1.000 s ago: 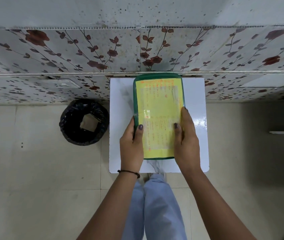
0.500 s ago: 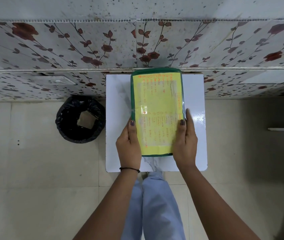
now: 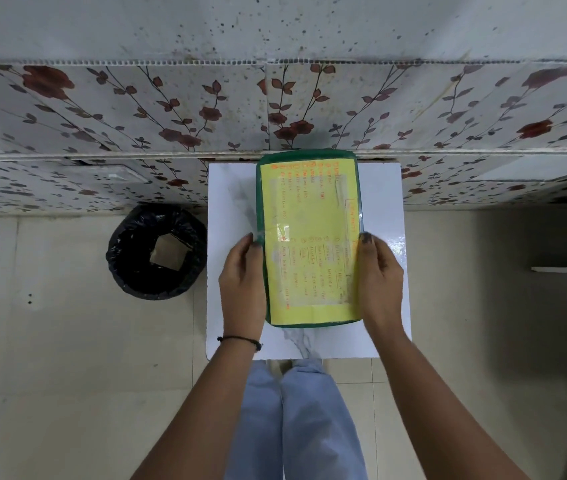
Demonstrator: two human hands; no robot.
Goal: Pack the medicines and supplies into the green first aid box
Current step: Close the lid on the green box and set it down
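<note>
Both thumbs have slid off the yellow sheet [image 3: 309, 237] to the rims since a second ago. One green first aid box [image 3: 260, 202] lies closed on one white table [image 3: 384, 202], clasped between the left hand [image 3: 242, 282] and right hand [image 3: 377, 275], fingers curled against its long sides. One black bin [image 3: 157, 252] stands left of the left fingers.

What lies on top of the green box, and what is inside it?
A yellow sheet with orange writing covers the green box. Its contents cannot be seen.
</note>
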